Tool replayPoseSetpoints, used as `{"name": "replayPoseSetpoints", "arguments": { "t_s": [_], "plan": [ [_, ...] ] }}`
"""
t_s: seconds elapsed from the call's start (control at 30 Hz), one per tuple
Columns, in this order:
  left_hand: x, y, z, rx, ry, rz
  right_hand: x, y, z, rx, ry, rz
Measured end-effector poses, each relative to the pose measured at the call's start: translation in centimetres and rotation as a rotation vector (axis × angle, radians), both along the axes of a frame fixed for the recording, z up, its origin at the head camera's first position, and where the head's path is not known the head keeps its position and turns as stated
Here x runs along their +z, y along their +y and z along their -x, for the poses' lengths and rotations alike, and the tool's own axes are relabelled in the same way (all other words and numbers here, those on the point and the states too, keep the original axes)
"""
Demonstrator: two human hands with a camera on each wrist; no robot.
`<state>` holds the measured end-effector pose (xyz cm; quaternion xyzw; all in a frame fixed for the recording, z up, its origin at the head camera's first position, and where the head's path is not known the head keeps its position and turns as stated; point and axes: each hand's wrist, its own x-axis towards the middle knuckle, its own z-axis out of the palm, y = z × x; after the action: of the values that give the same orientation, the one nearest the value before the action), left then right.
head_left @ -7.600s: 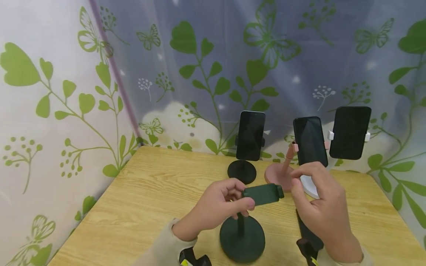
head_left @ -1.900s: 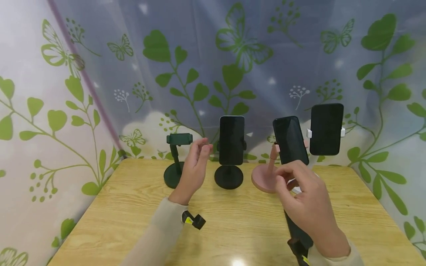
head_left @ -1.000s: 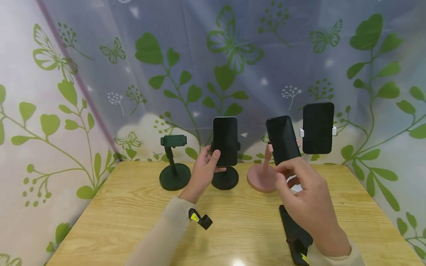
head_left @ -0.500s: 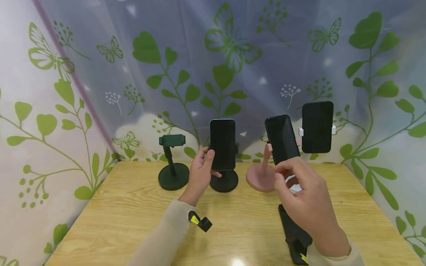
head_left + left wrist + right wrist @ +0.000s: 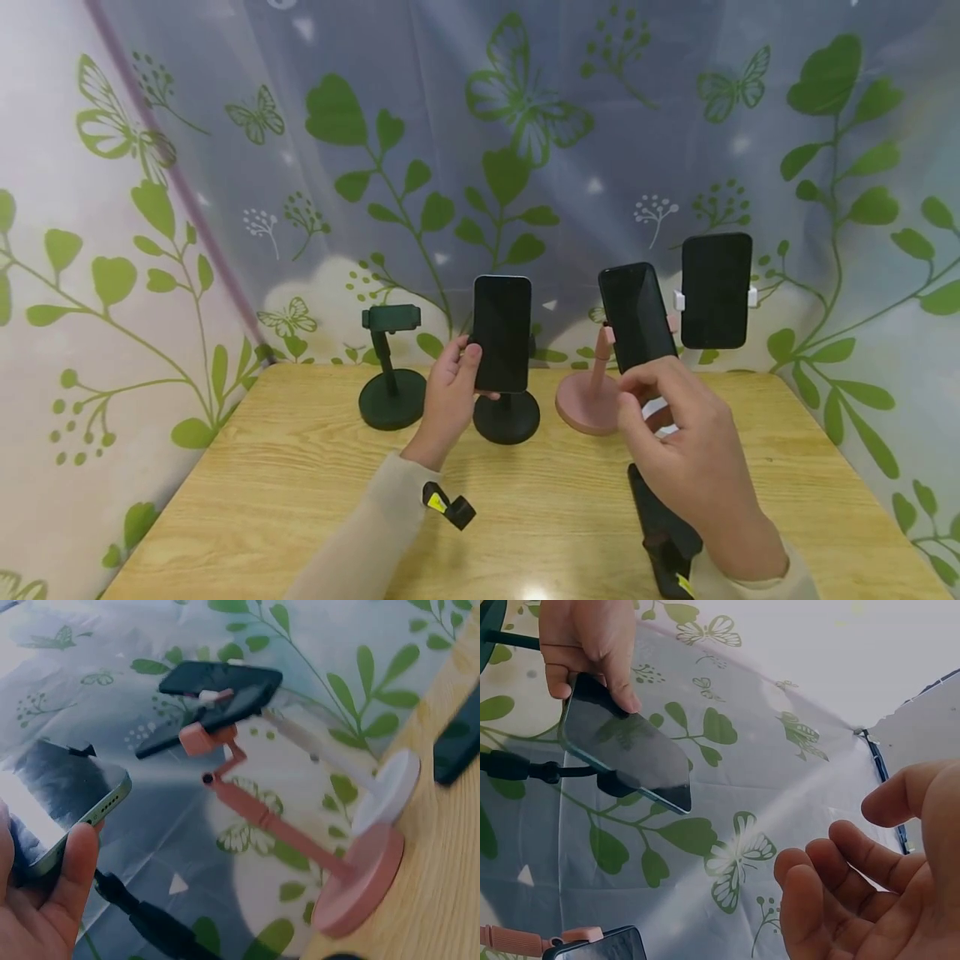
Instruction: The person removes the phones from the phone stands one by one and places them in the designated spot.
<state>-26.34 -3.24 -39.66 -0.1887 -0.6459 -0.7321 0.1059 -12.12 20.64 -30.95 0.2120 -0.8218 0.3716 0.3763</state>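
Note:
My left hand [image 5: 447, 396] grips the lower left edge of a smartphone [image 5: 502, 333], thumb in front and fingers behind and under it. That phone is upright in the clamp of a black phone stand [image 5: 507, 418]; the left wrist view shows its bottom edge with the charging port against the fingers. My right hand [image 5: 686, 450] hovers with loosely curled fingers and holds nothing, as the right wrist view [image 5: 870, 892] confirms. Behind it stands a pink phone stand [image 5: 588, 402] with a tilted phone [image 5: 637, 317]. The white stand [image 5: 386, 791] behind is mostly hidden by my hand in the head view.
A dark green phone stand [image 5: 392, 398] with an unoccupied clamp is at the back left. Another phone [image 5: 716, 290] sits in white clamps at the right. A black phone [image 5: 660, 508] lies on the wooden table [image 5: 300, 467] below my right hand. A patterned curtain [image 5: 420, 167] hangs behind.
Earlier my left hand held the green stand's clamp; that stand now stands at the back left. My left hand has since gripped the middle phone, which has shifted slightly nearer with its stand.

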Motion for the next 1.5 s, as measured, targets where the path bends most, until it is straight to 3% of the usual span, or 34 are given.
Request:
{"name": "replayPoseSetpoints", "arguments": {
  "t_s": [0.33, 0.67, 1.07, 1.5],
  "plan": [
    [1.1, -0.2, -2.0, 0.019, -0.019, 0.017, 0.0, 0.1, 0.2, 0.014, 0.025, -0.004],
    [1.6, -2.2, -3.8, 0.050, -0.014, 0.065, 0.1, 0.4, 0.2, 0.001, 0.016, -0.007],
    [2.6, -4.5, -7.3, 0.085, 0.010, 0.090, 0.0, 0.0, 0.0, 0.001, 0.005, -0.001],
    [3.4, -5.8, -10.5, 0.070, -0.017, 0.087, -0.3, -0.8, 0.3, 0.022, -0.031, -0.040]
  ]
}}
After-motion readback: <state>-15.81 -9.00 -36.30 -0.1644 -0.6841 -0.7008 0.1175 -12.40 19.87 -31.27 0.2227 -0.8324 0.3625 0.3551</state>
